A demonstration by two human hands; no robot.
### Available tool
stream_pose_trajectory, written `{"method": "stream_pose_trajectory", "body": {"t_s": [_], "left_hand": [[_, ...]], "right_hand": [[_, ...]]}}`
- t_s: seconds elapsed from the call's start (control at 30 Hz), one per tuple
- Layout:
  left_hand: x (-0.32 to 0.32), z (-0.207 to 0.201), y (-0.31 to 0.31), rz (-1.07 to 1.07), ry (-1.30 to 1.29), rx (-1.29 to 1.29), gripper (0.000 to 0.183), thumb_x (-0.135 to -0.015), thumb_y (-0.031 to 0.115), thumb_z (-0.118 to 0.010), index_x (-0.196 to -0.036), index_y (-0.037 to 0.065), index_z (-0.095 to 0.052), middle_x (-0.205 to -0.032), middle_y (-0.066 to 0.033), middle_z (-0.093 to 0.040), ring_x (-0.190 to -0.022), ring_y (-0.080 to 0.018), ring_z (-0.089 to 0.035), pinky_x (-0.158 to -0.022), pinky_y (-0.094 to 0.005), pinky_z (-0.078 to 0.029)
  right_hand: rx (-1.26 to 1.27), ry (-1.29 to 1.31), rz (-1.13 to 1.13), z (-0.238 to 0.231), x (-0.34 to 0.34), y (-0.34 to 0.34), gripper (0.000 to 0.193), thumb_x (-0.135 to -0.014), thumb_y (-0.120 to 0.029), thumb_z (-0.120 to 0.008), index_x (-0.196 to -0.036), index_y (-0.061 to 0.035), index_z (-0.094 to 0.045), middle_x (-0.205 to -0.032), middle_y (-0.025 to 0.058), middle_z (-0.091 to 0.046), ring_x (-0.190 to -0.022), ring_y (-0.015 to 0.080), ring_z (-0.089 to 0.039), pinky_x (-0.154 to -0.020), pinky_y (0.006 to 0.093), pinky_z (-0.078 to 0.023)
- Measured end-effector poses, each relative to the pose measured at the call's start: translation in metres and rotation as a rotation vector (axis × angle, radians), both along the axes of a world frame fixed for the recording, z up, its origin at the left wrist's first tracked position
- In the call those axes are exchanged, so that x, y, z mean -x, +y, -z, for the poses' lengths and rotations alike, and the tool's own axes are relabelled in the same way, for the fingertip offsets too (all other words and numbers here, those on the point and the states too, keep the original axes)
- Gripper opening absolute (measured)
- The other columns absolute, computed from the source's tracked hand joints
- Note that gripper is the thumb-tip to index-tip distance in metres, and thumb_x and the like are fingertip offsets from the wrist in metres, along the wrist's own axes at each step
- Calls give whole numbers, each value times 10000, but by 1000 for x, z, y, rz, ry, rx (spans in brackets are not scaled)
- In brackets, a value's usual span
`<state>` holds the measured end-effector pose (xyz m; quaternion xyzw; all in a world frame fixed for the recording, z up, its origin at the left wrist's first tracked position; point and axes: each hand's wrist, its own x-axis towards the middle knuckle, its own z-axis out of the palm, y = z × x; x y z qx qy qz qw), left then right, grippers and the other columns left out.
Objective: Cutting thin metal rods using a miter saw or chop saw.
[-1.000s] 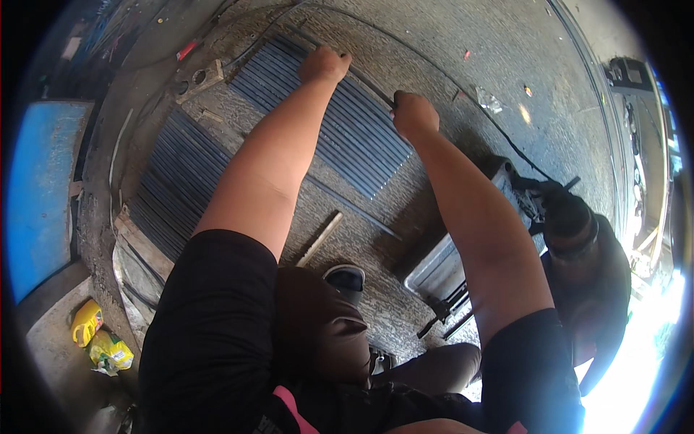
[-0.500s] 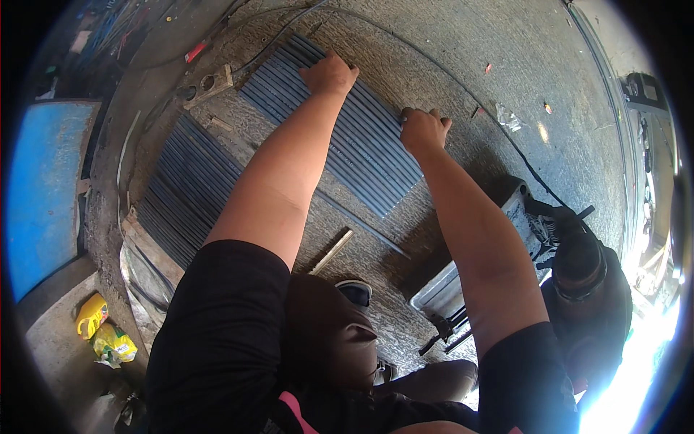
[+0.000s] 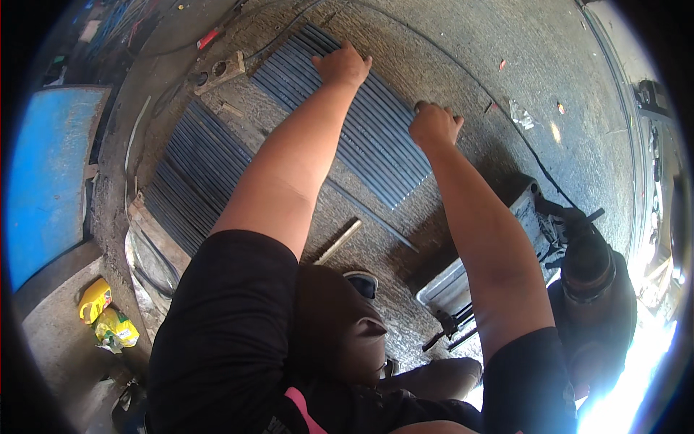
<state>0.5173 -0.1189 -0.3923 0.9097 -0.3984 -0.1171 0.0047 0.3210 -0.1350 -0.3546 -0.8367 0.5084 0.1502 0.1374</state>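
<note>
A row of dark metal rods (image 3: 379,155) lies side by side on the rough concrete floor in front of me. My left hand (image 3: 343,66) rests at the far edge of this row, its thumb out over the rods and its other fingers curled down at the edge. Further right along the same edge, my right hand (image 3: 436,126) is closed, with its fingers bent and their tips partly hidden. A single loose rod (image 3: 372,217) lies apart on the near side. To the left, partly behind my left arm, is a second row of rods (image 3: 199,170).
A grey metal machine base (image 3: 444,278) with a dark motor-like body (image 3: 589,267) stands at the right. A wooden strip (image 3: 338,241) lies near my foot. Beyond the rods runs a black cable (image 3: 463,83). A holed wooden block (image 3: 220,72) and blue panel (image 3: 54,173) are left.
The whole view has shifted slightly, so the floor things appear a little further right and up. Both hands stay at the far edge of the rod row.
</note>
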Motion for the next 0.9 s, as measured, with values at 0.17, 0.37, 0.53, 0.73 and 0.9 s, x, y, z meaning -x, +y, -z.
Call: {"method": "stream_pose_trajectory", "body": {"t_s": [0.17,0.37,0.53,0.73,0.9], "left_hand": [[19,4,41,-65,76,420,341,-856,342,-575,-1032,51,-558,-884,-134,-685,-874,-335,-655,-898,-527,-377],[48,-2,182,-184,325,519,409,-835,373,-600,-987,-7,-605,-915,-232,-659,-908,-417,-624,-798,-480,-492],[47,17,221,-369,315,151,465,-839,416,-616,-936,-37,-659,-964,-286,-645,-989,-406,-616,-851,-475,-496],[54,44,223,-323,210,193,549,-793,389,-670,-1099,-50,-549,-1066,-269,-632,-1035,-404,-603,-884,-455,-497],[80,12,242,-588,996,643,370,-856,170,-640,-1047,-113,-498,-1043,-218,-598,-913,-302,-631,-735,-381,-555]], "right_hand": [[-217,-592,202,14,-5,56,241,-866,-239,-581,-1003,-66,-676,-896,151,-686,-874,309,-659,-784,344,-520],[-1241,-761,1453,28,12,188,306,-913,-343,-602,-839,-50,-562,-643,103,-580,-506,210,-543,-394,363,-396],[-1088,-768,1752,48,26,212,290,-938,-333,-542,-905,-45,-529,-655,115,-554,-506,217,-517,-414,334,-389],[-1013,-896,2156,51,23,208,166,-948,-223,-460,-895,-71,-501,-704,132,-549,-515,230,-521,-401,324,-387],[-1056,-1209,1934,14,61,223,233,-952,-305,-441,-960,-73,-458,-738,129,-534,-543,242,-558,-422,351,-457]]}}
